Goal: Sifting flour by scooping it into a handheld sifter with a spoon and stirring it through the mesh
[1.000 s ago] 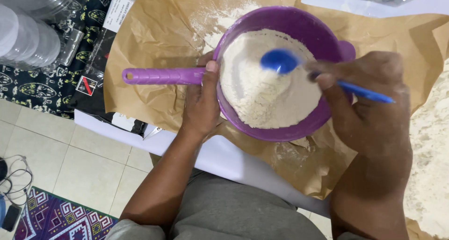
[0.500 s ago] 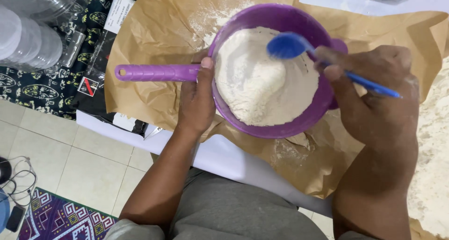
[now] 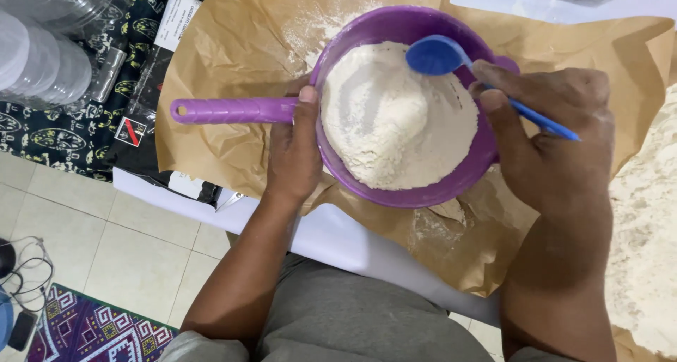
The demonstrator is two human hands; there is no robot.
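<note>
- The purple sieve (image 3: 486,150), heaped with flour (image 3: 395,122), sits over brown paper (image 3: 233,44) on the worktop (image 3: 338,235).
- The left hand (image 3: 296,150) is clamped on its handle at 9 o'clock.
- The right hand (image 3: 550,143) pinches a blue spoon (image 3: 437,56), bowl at 1 o'clock.

At the upper left, a black packet (image 3: 137,87) with yellow print lies beside the brown paper. It carries a white rectangular label (image 3: 176,9) near the top and a small red, black and white label (image 3: 130,130) lower down.
</note>
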